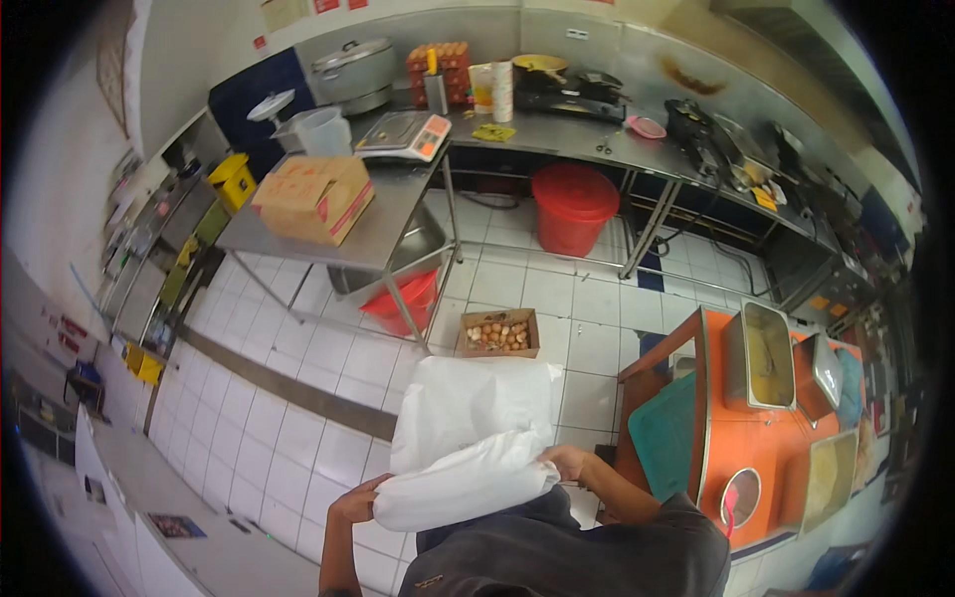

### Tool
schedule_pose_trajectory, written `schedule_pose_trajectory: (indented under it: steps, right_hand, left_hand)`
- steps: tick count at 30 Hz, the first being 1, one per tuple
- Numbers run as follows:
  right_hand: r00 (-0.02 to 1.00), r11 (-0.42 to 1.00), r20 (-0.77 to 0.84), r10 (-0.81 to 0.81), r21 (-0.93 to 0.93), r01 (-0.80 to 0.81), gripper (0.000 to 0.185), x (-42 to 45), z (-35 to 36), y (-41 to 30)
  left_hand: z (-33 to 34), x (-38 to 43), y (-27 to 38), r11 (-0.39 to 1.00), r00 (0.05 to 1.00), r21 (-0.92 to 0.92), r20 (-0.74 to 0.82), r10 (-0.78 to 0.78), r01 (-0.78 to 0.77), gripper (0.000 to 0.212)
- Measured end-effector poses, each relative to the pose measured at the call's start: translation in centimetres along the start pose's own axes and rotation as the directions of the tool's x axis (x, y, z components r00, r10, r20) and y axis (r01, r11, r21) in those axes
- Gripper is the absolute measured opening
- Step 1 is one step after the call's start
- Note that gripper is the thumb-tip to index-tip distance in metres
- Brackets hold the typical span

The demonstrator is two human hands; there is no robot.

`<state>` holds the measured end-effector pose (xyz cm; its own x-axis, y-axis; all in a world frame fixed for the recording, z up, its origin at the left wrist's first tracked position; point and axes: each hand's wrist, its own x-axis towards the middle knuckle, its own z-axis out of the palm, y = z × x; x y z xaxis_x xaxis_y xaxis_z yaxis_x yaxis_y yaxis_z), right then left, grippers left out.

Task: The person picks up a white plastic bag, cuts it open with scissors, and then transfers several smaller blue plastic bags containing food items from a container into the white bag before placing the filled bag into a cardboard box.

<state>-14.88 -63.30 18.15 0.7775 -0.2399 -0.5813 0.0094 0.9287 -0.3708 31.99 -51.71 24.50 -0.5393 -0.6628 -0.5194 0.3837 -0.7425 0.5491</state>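
A large white sheet or bag (470, 418), its material not certain, hangs in front of my body with its near part folded or bunched over. My left hand (359, 501) grips the left end of the bunched part. At its right end my right hand (565, 463) is closed on the material, with some fingertips hidden in the folds. Just beyond the far edge of the white material, a small cardboard box (536, 343) holding several brown eggs or eggshells stands on the tiled floor.
Ahead on the left, a steel table (373, 254) carries a cardboard carton (310, 201) and a digital scale (403, 136). A red lidded bin (574, 213) stands under the back counter. To my right is an orange table (746, 448) with a deep steel pan (762, 358).
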Motion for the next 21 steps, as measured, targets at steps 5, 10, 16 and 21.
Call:
schedule_pose_trajectory:
  steps: [5,10,16,21]
  right_hand:
    - [0.953,0.951,-0.276,-0.127,0.238,0.196,0.050,3.4,2.3,-2.6]
    - [0.919,0.891,-0.341,-0.199,0.327,0.314,0.058,7.3,2.5,-3.2]
    - [0.382,0.546,-0.541,-0.749,-0.831,-0.106,0.137,10.4,9.2,-4.5]
    - [0.422,0.526,-0.573,-0.703,-0.818,-0.234,0.133,12.8,12.9,-6.2]
  left_hand:
    - [0.1,3.9,8.4,0.687,0.990,0.726,-0.092,0.107,-0.007,0.076]
    - [-0.9,9.1,11.6,0.020,0.890,0.999,-0.041,0.454,0.036,0.090]
    - [-2.8,9.6,16.3,-0.173,0.915,0.984,0.032,0.403,0.042,0.079]
    - [-9.4,13.9,15.4,-0.494,0.943,0.863,0.071,0.326,0.106,0.063]
